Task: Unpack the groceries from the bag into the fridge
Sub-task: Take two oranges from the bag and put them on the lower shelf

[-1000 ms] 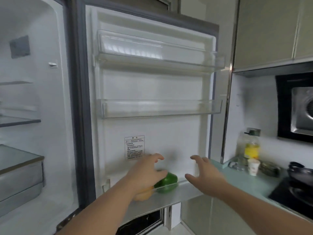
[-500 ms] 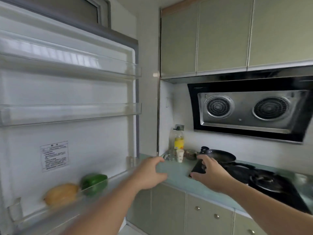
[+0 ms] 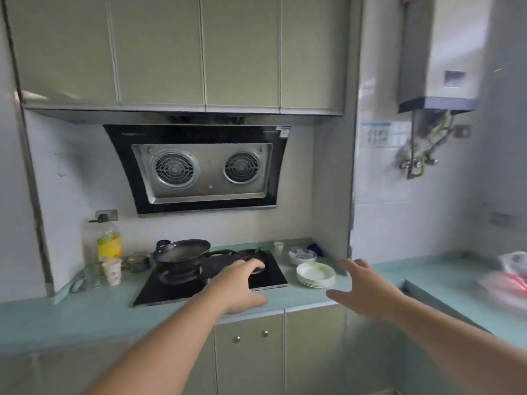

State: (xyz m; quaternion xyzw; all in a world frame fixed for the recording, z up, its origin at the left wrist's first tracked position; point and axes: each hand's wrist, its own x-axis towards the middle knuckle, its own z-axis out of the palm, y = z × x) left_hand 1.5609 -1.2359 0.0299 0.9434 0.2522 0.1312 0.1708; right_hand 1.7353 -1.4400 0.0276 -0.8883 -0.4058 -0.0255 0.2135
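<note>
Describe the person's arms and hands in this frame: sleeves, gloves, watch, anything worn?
Both forearms are bare as far as the frame shows, with no sleeve edge in view. The left hand and right hand wear no gloves. No watch, band or ring is visible on either wrist or on the fingers that show. No markings can be made out; the picture is slightly blurred.

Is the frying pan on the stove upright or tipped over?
Upright. The frying pan sits open side up on the left burner of the stove.
</note>
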